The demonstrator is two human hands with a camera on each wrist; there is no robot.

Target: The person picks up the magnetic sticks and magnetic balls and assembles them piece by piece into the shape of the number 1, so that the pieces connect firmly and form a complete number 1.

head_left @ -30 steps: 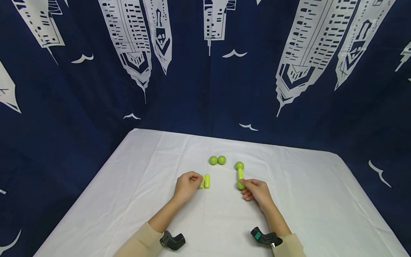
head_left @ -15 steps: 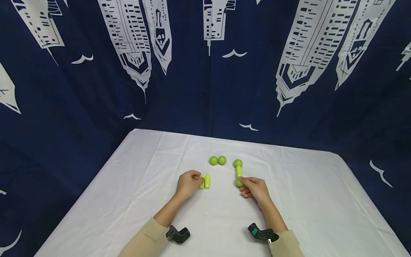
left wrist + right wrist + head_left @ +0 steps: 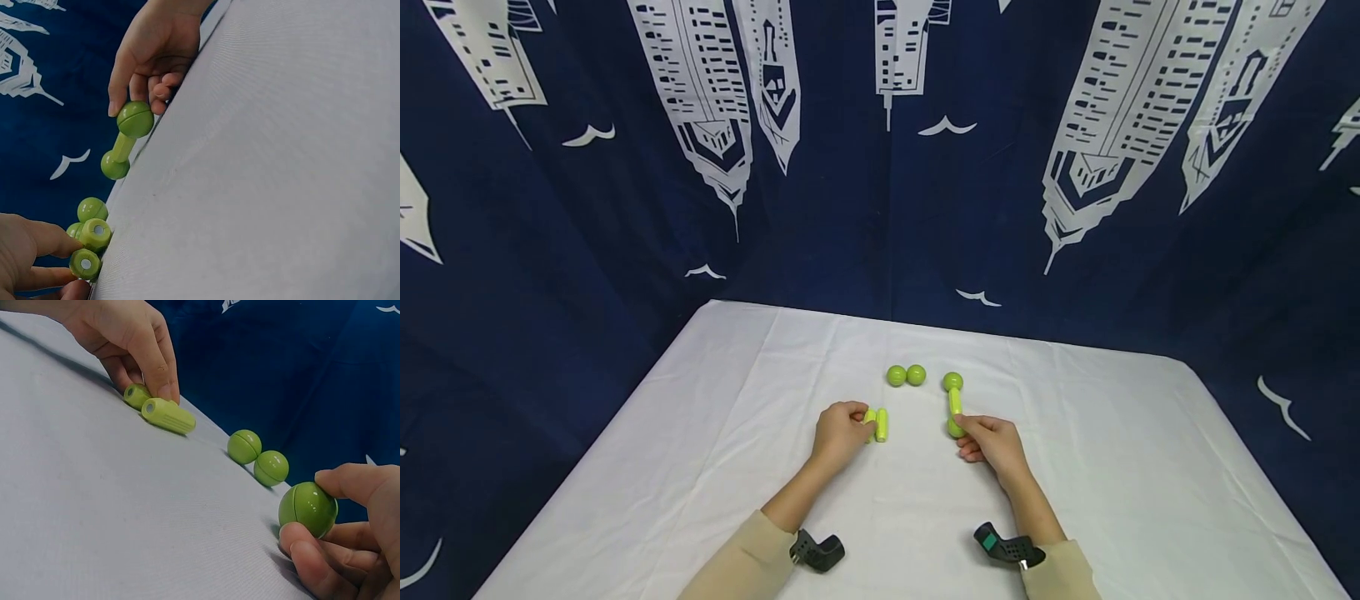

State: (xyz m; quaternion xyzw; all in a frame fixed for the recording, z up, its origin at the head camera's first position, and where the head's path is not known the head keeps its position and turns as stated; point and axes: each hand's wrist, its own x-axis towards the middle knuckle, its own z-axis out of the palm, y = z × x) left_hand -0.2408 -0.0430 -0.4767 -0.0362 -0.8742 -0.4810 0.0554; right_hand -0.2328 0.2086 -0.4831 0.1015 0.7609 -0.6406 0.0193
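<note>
My right hand [image 3: 996,446] pinches the near ball of a dumbbell shape [image 3: 954,402], two green balls joined by a yellow-green rod. In the right wrist view, thumb and fingers lie on either side of that green ball [image 3: 307,510], which hides the rest of the piece. My left hand [image 3: 838,435] pinches the left one of two short yellow-green rods lying side by side; its end shows a pale round spot on the left rod [image 3: 85,264]. The right rod [image 3: 882,425] lies close beside it. Beyond the rods, two loose green balls [image 3: 906,376] sit together.
A white cloth [image 3: 880,517] covers the table, whose far edge runs behind the balls. Behind it hangs a dark blue curtain [image 3: 850,250] with white buildings and birds. Each wrist wears a black camera mount, such as the left mount [image 3: 818,552].
My right hand has shifted slightly left and away from me, carrying the dumbbell shape with it. The left forearm has moved a little forward and right, while its hand stays at the rods.
</note>
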